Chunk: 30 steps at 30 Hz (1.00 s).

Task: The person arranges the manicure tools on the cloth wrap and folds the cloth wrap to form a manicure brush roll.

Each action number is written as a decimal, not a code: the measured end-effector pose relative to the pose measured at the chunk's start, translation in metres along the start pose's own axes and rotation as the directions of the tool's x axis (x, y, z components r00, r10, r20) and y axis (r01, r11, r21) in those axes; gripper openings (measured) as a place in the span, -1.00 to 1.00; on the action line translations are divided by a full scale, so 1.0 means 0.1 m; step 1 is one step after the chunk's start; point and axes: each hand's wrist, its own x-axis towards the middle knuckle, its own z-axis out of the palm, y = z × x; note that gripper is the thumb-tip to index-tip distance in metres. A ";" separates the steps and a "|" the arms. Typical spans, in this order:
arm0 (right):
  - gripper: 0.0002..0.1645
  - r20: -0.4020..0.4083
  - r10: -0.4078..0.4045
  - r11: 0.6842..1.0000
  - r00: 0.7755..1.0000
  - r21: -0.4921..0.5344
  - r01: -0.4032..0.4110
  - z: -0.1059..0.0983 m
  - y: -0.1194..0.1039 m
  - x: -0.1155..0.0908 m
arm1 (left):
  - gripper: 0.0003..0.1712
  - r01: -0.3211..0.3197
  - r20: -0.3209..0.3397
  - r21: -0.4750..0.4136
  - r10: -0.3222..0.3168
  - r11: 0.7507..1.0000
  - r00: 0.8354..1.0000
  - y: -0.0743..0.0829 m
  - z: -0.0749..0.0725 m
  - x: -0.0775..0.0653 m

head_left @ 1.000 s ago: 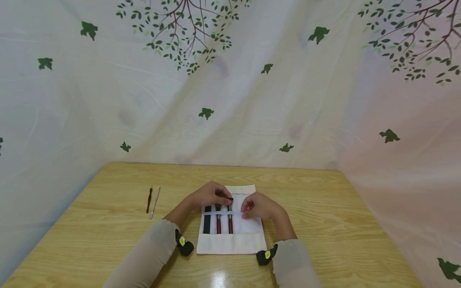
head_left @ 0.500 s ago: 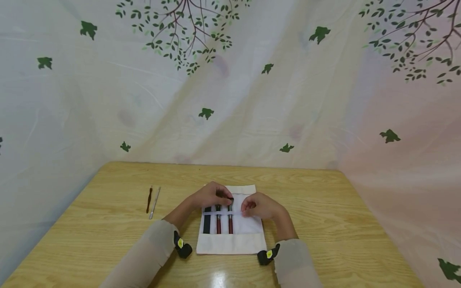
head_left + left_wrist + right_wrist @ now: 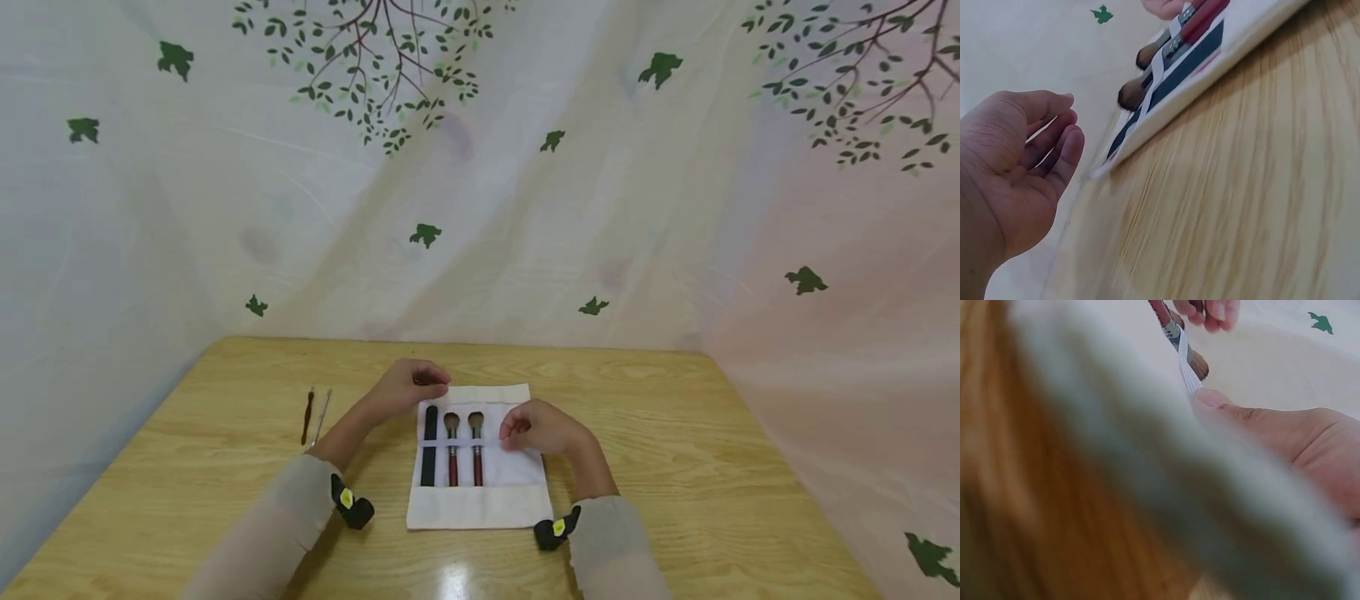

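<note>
A white cloth brush roll (image 3: 480, 507) lies spread on the table. Two brushes with red handles, a left brush (image 3: 453, 467) and a right brush (image 3: 477, 467), sit under its white elastic band (image 3: 1190, 369), heads toward the far side. Left of them a long black flat piece (image 3: 428, 465) is tucked under the same band. My right hand (image 3: 551, 429) pinches the band right of the brushes, thumb tip on it in the right wrist view. Beside the roll's far left corner, my left hand (image 3: 401, 392) hovers with loosely bent fingers and holds nothing.
On the wooden table (image 3: 637, 400), left of my left forearm, lie a thin brown tool (image 3: 307, 417) and a slim silvery tool (image 3: 322, 412), partly behind the forearm. A pale curtain (image 3: 337, 208) with leaf prints hangs behind the table's far edge.
My left hand has let go of the right brush's head and moved away to the far left, uncovering both brush heads and the black piece's top. My right hand has stayed at the band.
</note>
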 end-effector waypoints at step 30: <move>-0.79 -0.018 0.019 0.999 1.000 0.028 -0.019 0.02 0.01 -0.01 | -0.66 0.300 -0.228 0.161 -0.260 0.940 0.938 -0.31 -1.08 -0.77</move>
